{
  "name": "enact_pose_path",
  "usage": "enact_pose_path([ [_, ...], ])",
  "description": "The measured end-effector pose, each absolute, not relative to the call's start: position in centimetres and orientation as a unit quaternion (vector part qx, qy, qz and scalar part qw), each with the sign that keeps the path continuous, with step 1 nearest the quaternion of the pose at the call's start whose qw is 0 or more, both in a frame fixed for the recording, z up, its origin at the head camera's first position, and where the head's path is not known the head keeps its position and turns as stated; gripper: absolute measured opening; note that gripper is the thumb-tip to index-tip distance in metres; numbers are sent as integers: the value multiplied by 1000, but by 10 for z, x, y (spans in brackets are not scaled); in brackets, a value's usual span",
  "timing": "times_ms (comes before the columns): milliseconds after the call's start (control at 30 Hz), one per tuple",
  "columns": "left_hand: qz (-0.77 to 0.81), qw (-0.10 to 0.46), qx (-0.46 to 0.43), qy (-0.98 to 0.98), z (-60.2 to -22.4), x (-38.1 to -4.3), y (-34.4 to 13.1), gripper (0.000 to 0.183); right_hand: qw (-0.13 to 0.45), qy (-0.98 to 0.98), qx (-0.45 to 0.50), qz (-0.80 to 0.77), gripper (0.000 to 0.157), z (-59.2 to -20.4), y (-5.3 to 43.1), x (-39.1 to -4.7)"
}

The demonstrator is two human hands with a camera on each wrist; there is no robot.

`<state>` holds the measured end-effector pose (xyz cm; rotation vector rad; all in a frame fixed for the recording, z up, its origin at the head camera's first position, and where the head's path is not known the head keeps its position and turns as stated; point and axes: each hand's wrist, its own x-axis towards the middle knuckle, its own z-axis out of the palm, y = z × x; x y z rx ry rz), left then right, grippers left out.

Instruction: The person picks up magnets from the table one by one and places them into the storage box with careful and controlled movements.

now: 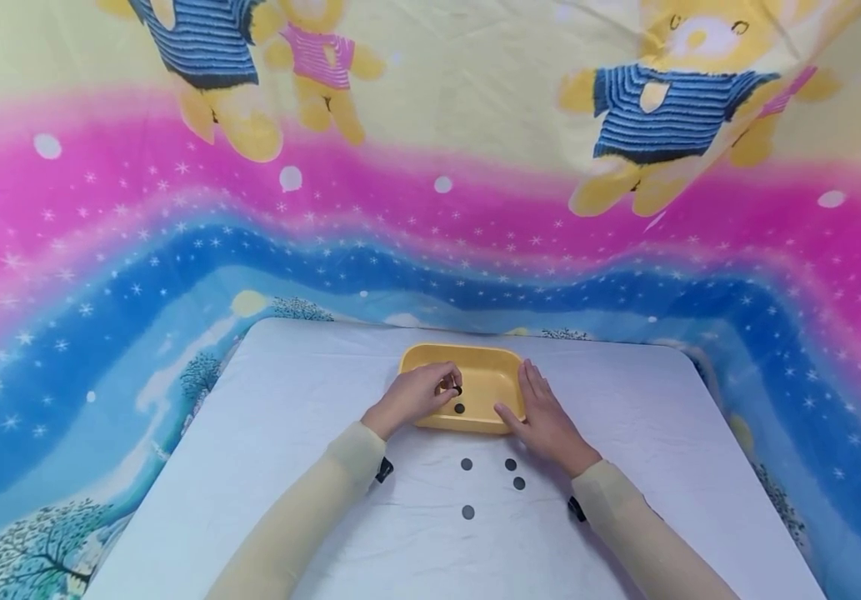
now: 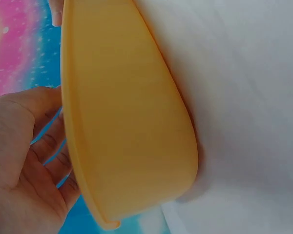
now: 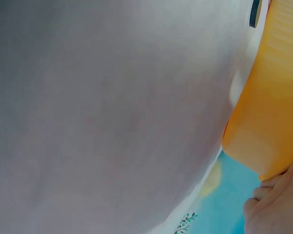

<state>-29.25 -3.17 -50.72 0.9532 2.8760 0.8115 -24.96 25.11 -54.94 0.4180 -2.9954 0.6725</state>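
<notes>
Head view: the thumb and fingertips of the left hand (image 1: 422,392) close in a narrow pinch on a black disc (image 1: 458,390), held over the left half of a yellow tray (image 1: 492,385). Whether that disc touches the tray's floor, I cannot tell. The fingers of the right hand (image 1: 547,422) are extended, thumb spread wide from them; they rest along the tray's right end, with the thumb at the near corner. Inside the tray, just nearer the person than the pinched disc, lies a dark disc (image 1: 460,408). In the left wrist view the tray's outer wall hides the left fingertips.

The tray sits toward the far edge of a white-covered table (image 1: 302,400). Between the forearms, on the near side of the tray, four loose discs (image 1: 467,464) lie flat and apart: two on the left, two close together on the right. Pale sleeves (image 1: 302,508) cover both arms. Beyond the table hangs a patterned cloth (image 1: 430,221) with printed bears.
</notes>
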Motion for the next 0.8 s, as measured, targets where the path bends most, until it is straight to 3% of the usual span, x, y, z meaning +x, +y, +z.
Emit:
enact_pose_path([
  [800, 233, 40, 271, 933, -523, -322, -15, 5, 21, -966, 134, 219, 105, -549, 253, -248],
])
